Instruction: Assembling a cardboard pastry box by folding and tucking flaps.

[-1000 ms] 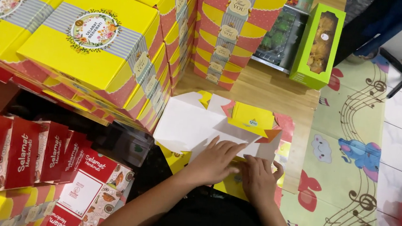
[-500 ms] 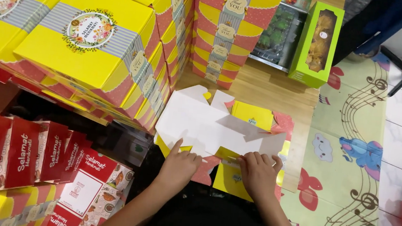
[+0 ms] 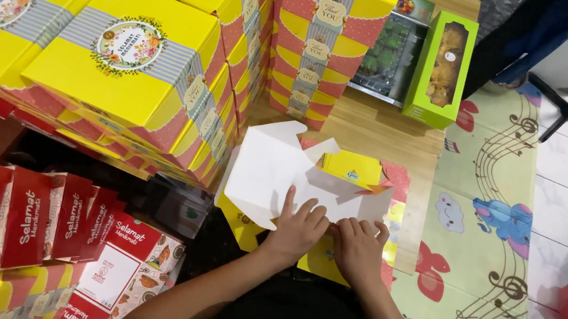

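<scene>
**Two hands pressing an unfolded box blank flat on the floor**

A flat cardboard box blank [image 3: 275,173] is lying white side up on the wooden floor [image 3: 379,127], just in front of the person's lap. Its flaps are sticking out at odd angles, one pointed tab is rising near the top edge, and yellow and orange-pink printed panels are showing at its right and lower edges. It is resting on more yellow flat blanks [image 3: 357,168] of the same kind.

The left hand [image 3: 298,228] is lying palm down on the lower middle of the white sheet, fingers spread and stretched forward, pressing the card down. The right hand [image 3: 357,248] is sitting just beside it, nearly touching, with its fingers curled over the sheet's lower right edge; whether it is pinching that edge or only pushing on it cannot be told. Both forearms are reaching forward from the bottom of the view.

Stacks of yellow assembled boxes [image 3: 126,58] are standing to the left, red packages [image 3: 17,219] are lining up at lower left, and a green windowed box [image 3: 441,67] is standing beyond on the floor, beside a patterned play mat [image 3: 495,224].
</scene>
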